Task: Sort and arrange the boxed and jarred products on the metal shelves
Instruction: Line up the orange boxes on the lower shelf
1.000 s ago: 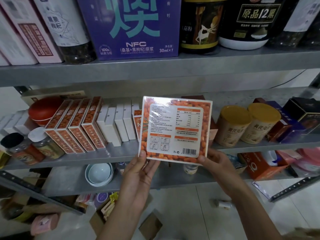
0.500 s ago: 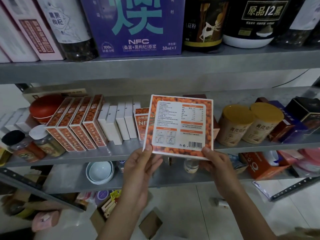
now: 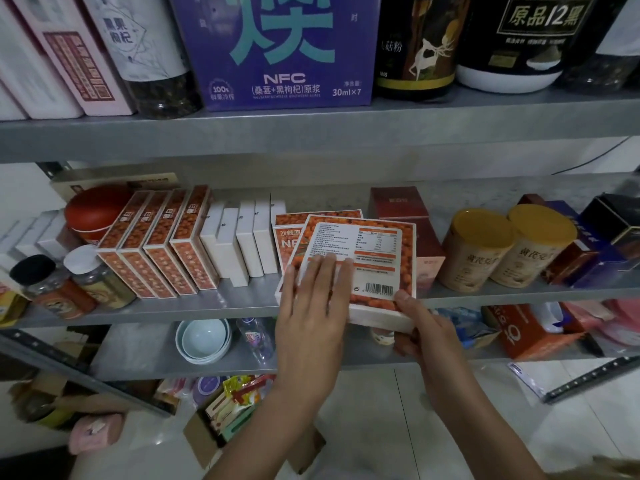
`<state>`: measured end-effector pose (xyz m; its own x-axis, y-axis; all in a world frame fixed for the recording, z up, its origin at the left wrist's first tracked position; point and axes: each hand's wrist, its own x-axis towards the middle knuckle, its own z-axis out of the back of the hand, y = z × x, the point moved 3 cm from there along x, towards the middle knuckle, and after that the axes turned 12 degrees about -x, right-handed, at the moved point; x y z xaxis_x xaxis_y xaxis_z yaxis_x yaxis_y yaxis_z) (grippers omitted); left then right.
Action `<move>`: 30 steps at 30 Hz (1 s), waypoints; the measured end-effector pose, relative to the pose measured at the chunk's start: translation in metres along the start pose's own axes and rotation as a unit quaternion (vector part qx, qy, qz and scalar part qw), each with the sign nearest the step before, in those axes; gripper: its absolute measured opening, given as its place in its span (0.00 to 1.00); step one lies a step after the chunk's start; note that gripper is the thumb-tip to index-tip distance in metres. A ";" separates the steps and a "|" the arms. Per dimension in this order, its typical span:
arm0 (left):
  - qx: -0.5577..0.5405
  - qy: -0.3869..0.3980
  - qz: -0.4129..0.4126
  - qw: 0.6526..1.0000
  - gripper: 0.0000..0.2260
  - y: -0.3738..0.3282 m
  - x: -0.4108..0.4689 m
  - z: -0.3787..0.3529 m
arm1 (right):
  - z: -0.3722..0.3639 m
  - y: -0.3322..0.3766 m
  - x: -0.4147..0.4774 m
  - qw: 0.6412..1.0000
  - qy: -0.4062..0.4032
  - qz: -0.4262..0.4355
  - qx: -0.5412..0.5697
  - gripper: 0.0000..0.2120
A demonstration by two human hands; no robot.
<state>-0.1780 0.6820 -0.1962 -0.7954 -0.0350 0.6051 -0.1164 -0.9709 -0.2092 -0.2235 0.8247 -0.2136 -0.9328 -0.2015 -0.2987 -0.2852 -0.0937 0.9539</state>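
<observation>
The orange berry-print box (image 3: 367,258) lies tilted at the front edge of the middle shelf (image 3: 207,303), back panel up with its white nutrition label and barcode showing, and its near end hangs out past that edge. The left hand (image 3: 315,299) rests flat on the left part of the panel, fingers straight and together. The right hand (image 3: 419,327) grips the near right corner, thumb on top just beside the barcode and the other fingers curled underneath. Just behind the box and partly covered by it stands a matching box (image 3: 294,237) with its front facing out. Further left along the shelf are a row of white boxes (image 3: 242,244), then four leaning orange boxes (image 3: 156,244), with a red-lidded jar (image 3: 93,213) behind them and two spice jars (image 3: 62,275) near the front left. To the right of the held box are a dark red box (image 3: 401,206) towards the back and two yellow-lidded canisters (image 3: 502,251) side by side near the front edge. On the upper shelf (image 3: 311,133) a purple NFC box (image 3: 284,46) stands beside a black jar with a deer print (image 3: 415,46). On the lower shelf (image 3: 145,355), stacked pale blue bowls (image 3: 204,341) sit near a small bottle (image 3: 256,337).
</observation>
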 end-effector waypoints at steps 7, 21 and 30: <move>-0.043 -0.080 -0.043 0.995 0.17 0.010 0.005 0.008 | -0.003 0.007 -0.005 0.994 0.097 0.003 -0.047 0.16; -0.138 -0.033 -0.107 0.984 0.27 0.004 -0.008 0.004 | 0.018 0.022 0.027 0.995 -0.035 -0.029 0.086 0.11; -0.223 -0.099 -0.092 0.965 0.19 -0.013 -0.015 0.012 | 0.003 0.023 0.014 0.999 -0.015 0.039 0.019 0.25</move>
<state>-0.1575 0.6927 -0.1931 -0.6127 0.0409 0.7893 -0.5246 -0.7680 -0.3674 -0.2439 0.8229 -0.1953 -0.9588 -0.1775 -0.2220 -0.2179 -0.0421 0.9751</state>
